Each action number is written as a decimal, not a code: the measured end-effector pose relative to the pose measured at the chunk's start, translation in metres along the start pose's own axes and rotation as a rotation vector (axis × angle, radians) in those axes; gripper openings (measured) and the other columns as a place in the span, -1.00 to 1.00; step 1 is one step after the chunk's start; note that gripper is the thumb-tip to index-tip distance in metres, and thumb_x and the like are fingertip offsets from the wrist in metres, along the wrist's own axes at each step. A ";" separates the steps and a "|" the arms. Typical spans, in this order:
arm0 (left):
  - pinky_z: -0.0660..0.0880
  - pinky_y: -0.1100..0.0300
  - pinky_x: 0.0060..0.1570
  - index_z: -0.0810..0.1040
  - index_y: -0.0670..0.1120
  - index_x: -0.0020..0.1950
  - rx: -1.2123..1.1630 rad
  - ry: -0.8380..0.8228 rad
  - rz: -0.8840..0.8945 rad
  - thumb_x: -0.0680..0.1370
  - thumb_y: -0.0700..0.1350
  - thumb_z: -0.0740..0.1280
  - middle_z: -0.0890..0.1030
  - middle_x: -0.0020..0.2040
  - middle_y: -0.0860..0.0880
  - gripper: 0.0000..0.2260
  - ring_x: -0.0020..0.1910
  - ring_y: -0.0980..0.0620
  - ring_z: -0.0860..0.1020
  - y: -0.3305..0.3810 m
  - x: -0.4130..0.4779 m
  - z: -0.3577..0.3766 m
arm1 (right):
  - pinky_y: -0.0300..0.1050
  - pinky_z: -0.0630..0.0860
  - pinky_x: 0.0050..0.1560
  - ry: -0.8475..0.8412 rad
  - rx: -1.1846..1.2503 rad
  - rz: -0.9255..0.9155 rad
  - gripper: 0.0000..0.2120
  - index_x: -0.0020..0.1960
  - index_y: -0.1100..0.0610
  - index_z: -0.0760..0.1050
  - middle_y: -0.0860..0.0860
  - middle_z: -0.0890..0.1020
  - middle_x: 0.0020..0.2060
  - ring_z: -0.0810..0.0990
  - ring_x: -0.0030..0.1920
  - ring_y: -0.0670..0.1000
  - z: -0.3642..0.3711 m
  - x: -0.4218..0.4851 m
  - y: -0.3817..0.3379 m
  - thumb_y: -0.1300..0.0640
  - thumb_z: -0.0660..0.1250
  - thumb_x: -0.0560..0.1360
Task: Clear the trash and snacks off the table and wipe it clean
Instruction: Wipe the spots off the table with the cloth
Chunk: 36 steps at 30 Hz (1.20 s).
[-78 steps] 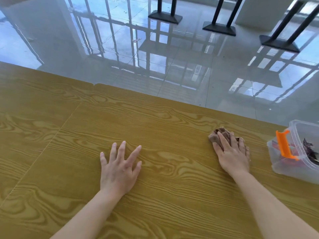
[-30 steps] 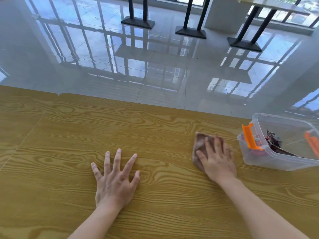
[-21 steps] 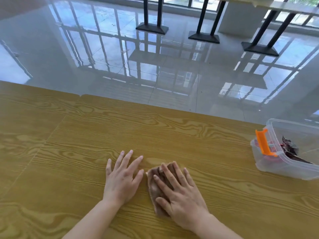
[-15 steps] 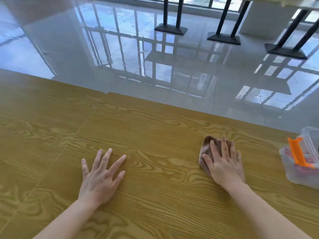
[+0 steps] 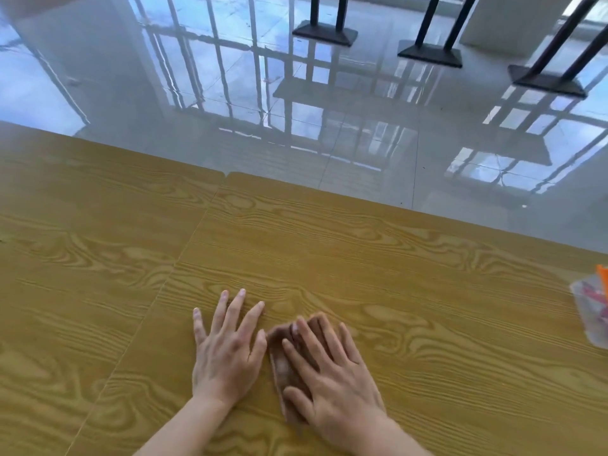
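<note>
A wood-grain table (image 5: 411, 291) fills the lower view. My right hand (image 5: 332, 376) presses flat on a brown cloth (image 5: 283, 363), blurred with motion, near the table's front middle. Most of the cloth is hidden under the fingers. My left hand (image 5: 227, 353) lies flat on the bare table just left of the cloth, fingers spread, holding nothing. A clear plastic box (image 5: 592, 311) with an orange latch and red wrappers inside shows partly at the right edge.
A seam (image 5: 194, 232) between two tabletops runs diagonally left of my hands. Beyond the far table edge lies a glossy tiled floor (image 5: 296, 110) with black table bases (image 5: 324, 32) at the back.
My right hand has slid the cloth leftward from mid-right of the table to beside my left hand. The view has shifted left, so the box is mostly out of frame.
</note>
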<state>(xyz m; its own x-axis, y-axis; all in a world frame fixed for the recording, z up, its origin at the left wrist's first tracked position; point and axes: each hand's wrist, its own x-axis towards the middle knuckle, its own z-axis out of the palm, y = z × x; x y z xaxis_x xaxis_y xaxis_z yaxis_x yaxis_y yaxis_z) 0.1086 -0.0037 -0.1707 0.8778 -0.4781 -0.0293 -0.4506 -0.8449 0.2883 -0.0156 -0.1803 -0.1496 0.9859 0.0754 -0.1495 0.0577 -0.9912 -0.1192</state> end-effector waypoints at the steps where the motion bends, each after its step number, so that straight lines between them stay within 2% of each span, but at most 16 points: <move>1: -0.04 -0.39 0.44 0.39 0.15 0.42 0.009 -0.008 0.003 0.54 0.17 0.06 0.27 0.54 -0.02 -0.54 0.57 -0.07 0.09 0.001 0.001 0.000 | 0.29 0.11 0.44 -0.011 -0.006 0.019 -0.36 0.58 -0.08 0.16 0.03 0.02 0.61 -0.01 0.59 0.19 0.005 -0.024 0.007 -0.33 0.08 0.58; 2: -0.04 -0.40 0.43 0.37 0.15 0.43 0.022 -0.019 0.010 0.55 0.17 0.06 0.27 0.54 -0.03 -0.54 0.56 -0.09 0.10 0.001 0.001 -0.001 | 0.29 0.15 0.43 -0.011 -0.021 0.075 -0.36 0.58 -0.05 0.18 0.02 0.04 0.61 0.03 0.59 0.18 0.007 -0.042 0.022 -0.32 0.06 0.59; 4: -0.04 -0.41 0.43 0.34 0.14 0.44 0.055 -0.036 0.024 0.56 0.19 0.04 0.26 0.54 -0.05 -0.54 0.56 -0.12 0.10 0.001 0.001 0.000 | 0.28 0.10 0.47 -0.017 -0.050 0.289 -0.36 0.59 -0.03 0.12 0.01 -0.04 0.62 -0.04 0.60 0.15 0.005 -0.065 0.065 -0.32 -0.08 0.61; 8: -0.05 -0.41 0.43 0.30 0.13 0.46 0.087 -0.054 0.022 0.56 0.21 0.02 0.23 0.55 -0.06 -0.52 0.56 -0.15 0.08 0.002 0.001 0.001 | 0.20 -0.16 0.55 -0.057 0.001 0.846 -0.30 0.61 -0.12 -0.18 -0.06 -0.42 0.54 -0.34 0.57 0.08 -0.007 -0.071 0.149 -0.40 -0.37 0.54; 10: -0.08 -0.41 0.43 0.28 0.13 0.46 0.086 -0.058 0.015 0.57 0.21 0.01 0.20 0.56 -0.05 -0.52 0.57 -0.15 0.05 0.003 0.001 0.001 | 0.23 -0.15 0.54 -0.067 0.053 0.990 -0.25 0.60 -0.10 -0.23 -0.01 -0.45 0.52 -0.35 0.56 0.14 -0.016 -0.051 0.154 -0.40 -0.41 0.50; 11: -0.10 -0.41 0.43 0.26 0.13 0.47 0.087 -0.062 0.013 0.57 0.21 0.00 0.18 0.56 -0.05 -0.52 0.57 -0.14 0.02 0.003 0.002 0.002 | 0.24 -0.15 0.53 -0.071 0.062 1.000 -0.24 0.60 -0.09 -0.24 0.02 -0.45 0.52 -0.36 0.55 0.17 -0.018 -0.038 0.145 -0.40 -0.42 0.49; 14: -0.18 -0.37 0.44 0.26 0.15 0.47 0.055 -0.054 0.006 0.58 0.20 -0.03 0.16 0.58 -0.02 -0.53 0.58 -0.10 -0.03 0.003 0.004 0.000 | 0.27 -0.15 0.53 -0.026 0.011 0.763 -0.29 0.60 -0.08 -0.23 0.07 -0.38 0.56 -0.36 0.55 0.22 -0.007 -0.012 0.087 -0.39 -0.33 0.55; 18: -0.27 -0.25 0.47 0.36 0.20 0.43 -0.096 -0.018 -0.028 0.57 0.16 -0.06 0.17 0.58 0.06 -0.54 0.58 0.03 -0.05 0.002 0.002 -0.006 | 0.32 0.02 0.48 0.049 0.010 0.350 -0.29 0.59 0.02 0.12 0.14 -0.02 0.61 -0.10 0.58 0.29 0.013 -0.025 -0.009 -0.35 0.04 0.57; 20: -0.29 -0.19 0.48 0.39 0.21 0.42 -0.158 -0.007 -0.046 0.57 0.16 -0.08 0.17 0.58 0.11 -0.53 0.57 0.10 -0.06 0.000 0.002 -0.009 | 0.33 0.12 0.40 0.034 0.011 0.142 -0.31 0.55 0.01 0.25 0.15 0.10 0.59 0.01 0.57 0.32 0.020 -0.035 -0.047 -0.35 0.12 0.54; 22: -0.33 -0.10 0.48 0.41 0.20 0.41 -0.229 0.002 -0.065 0.57 0.15 -0.10 0.16 0.57 0.15 -0.51 0.56 0.17 -0.07 -0.002 0.003 -0.012 | 0.31 0.11 0.41 -0.021 0.004 -0.043 -0.34 0.56 -0.04 0.21 0.11 0.09 0.60 0.00 0.57 0.29 0.018 -0.026 -0.059 -0.34 0.10 0.57; 24: -0.31 -0.03 0.49 0.42 0.17 0.42 -0.285 0.000 -0.059 0.57 0.16 -0.12 0.17 0.57 0.16 -0.48 0.55 0.24 -0.06 -0.008 0.002 -0.014 | 0.30 -0.02 0.48 -0.016 -0.009 -0.135 -0.38 0.59 -0.09 0.08 0.03 -0.02 0.62 -0.12 0.59 0.20 0.013 0.004 -0.045 -0.31 0.01 0.62; 29: -0.21 0.00 0.53 0.35 0.07 0.48 -0.312 -0.010 0.006 0.58 0.19 -0.08 0.22 0.55 0.13 -0.46 0.54 0.27 -0.06 -0.026 -0.007 -0.016 | 0.26 -0.19 0.52 -0.086 -0.046 0.089 -0.41 0.58 -0.24 -0.15 -0.09 -0.34 0.56 -0.42 0.54 0.06 -0.019 0.077 0.030 -0.34 -0.27 0.58; 31: -0.22 0.00 0.53 0.32 0.05 0.51 -0.300 -0.025 0.019 0.58 0.21 -0.08 0.19 0.56 0.13 -0.44 0.54 0.25 -0.08 -0.027 -0.007 -0.017 | 0.24 -0.23 0.53 -0.120 -0.052 0.095 -0.36 0.57 -0.26 -0.25 -0.09 -0.42 0.53 -0.47 0.52 0.05 -0.032 0.081 0.050 -0.36 -0.34 0.52; 32: -0.23 0.00 0.53 0.30 0.05 0.51 -0.291 -0.035 0.021 0.57 0.22 -0.08 0.18 0.57 0.13 -0.44 0.54 0.25 -0.09 -0.026 -0.008 -0.018 | 0.23 -0.24 0.54 -0.118 -0.037 0.089 -0.37 0.56 -0.26 -0.29 -0.08 -0.45 0.52 -0.48 0.51 0.05 -0.038 0.077 0.056 -0.36 -0.31 0.52; 34: -0.24 0.00 0.53 0.28 0.06 0.52 -0.261 -0.058 0.026 0.56 0.23 -0.08 0.16 0.57 0.12 -0.42 0.55 0.23 -0.11 -0.026 -0.008 -0.020 | 0.20 -0.25 0.55 -0.065 0.047 0.150 -0.35 0.55 -0.26 -0.35 -0.07 -0.47 0.52 -0.46 0.52 0.04 -0.043 0.061 0.062 -0.35 -0.11 0.58; 36: -0.23 -0.02 0.53 0.25 0.06 0.53 -0.206 -0.079 0.040 0.54 0.24 -0.08 0.15 0.58 0.10 -0.40 0.56 0.18 -0.10 -0.027 -0.006 -0.023 | 0.15 -0.06 0.55 0.069 0.145 0.307 -0.20 0.59 -0.19 -0.20 -0.03 -0.30 0.58 -0.26 0.58 0.08 -0.040 0.039 0.060 -0.34 0.18 0.54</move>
<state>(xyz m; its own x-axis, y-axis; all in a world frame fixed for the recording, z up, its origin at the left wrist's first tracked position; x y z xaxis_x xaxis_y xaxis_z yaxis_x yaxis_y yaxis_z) 0.1187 0.0275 -0.1561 0.8408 -0.5343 -0.0868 -0.4346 -0.7619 0.4802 0.0326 -0.2415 -0.1230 0.9624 -0.2366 -0.1338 -0.2614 -0.9404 -0.2177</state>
